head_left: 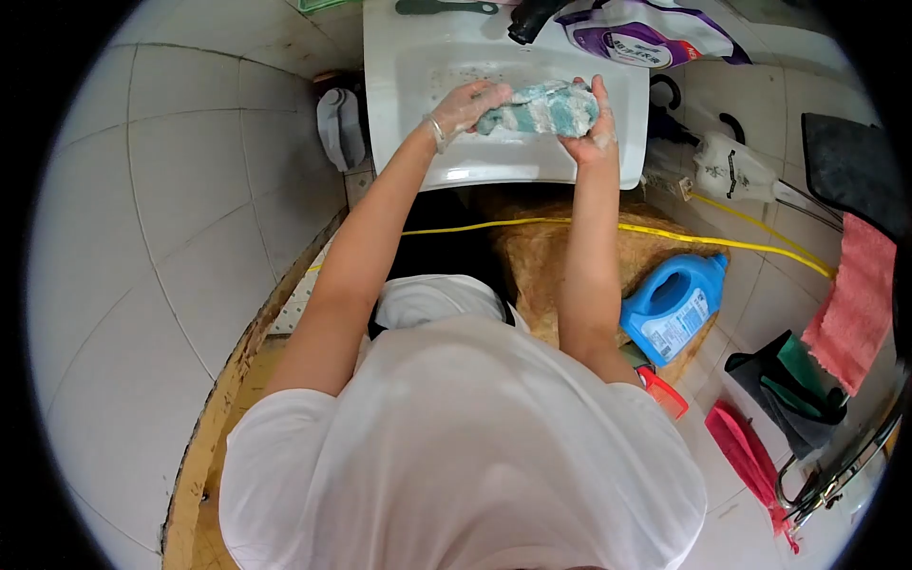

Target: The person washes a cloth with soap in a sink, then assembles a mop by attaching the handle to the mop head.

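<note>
Over the white sink (389, 104) I hold a bunched teal cloth (543, 109) with white, foam-like patches on it. The cloth is stretched sideways between my two hands. At its left end, the fingers of my left hand (465, 106) are closed on it, and a bracelet circles that wrist. My right hand (597, 133) grips the other end, thumb up along the edge, with whitish suds on the skin. Small dark specks dot the basin behind the cloth.
A green-handled tool (445, 8), the black tap (534, 17) and a purple-white detergent pouch (632, 36) are at the sink's back. A yellow hose (665, 233) crosses below. To the right are a blue jug (674, 304), a white bottle (733, 166) and hanging cloths (855, 304).
</note>
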A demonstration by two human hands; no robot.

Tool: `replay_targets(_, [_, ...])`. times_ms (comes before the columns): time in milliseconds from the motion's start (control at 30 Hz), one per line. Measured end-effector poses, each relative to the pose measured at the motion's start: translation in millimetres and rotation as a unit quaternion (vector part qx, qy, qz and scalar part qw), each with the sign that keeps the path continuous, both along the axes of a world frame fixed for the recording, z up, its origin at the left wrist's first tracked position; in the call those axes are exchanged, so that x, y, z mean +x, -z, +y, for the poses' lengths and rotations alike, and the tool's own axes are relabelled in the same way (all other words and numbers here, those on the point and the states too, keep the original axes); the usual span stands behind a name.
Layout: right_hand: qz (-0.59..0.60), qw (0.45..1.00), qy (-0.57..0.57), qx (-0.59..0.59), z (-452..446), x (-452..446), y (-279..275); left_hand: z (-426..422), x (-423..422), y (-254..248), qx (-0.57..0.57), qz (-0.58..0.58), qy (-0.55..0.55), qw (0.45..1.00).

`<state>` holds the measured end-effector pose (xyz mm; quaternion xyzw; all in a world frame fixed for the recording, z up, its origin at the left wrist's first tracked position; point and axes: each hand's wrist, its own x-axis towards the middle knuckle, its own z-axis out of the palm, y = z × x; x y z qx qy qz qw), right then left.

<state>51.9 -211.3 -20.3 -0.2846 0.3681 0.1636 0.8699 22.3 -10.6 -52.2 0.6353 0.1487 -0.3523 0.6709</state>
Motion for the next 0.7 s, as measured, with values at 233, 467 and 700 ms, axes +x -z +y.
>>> replay_targets(233, [-0.227, 0.726, -0.432, -0.484, 5.1, -19.1, -32.4, 6.3, 13.8, 35.0, -0.013, -0.093, -0.166, 0.982])
replay_targets(467, [-0.159, 0.857, -0.338, -0.355, 0.5, -9.1, -18.8, -1.9, -4.0, 11.4, -0.299, 0.066, -0.250, 0.919])
replay_targets(700, [-0.183, 0.971, -0.123, -0.096, 31.6, -44.3, -10.5, -13.1, 17.0, 25.7, -0.299, 0.074, -0.359, 0.881])
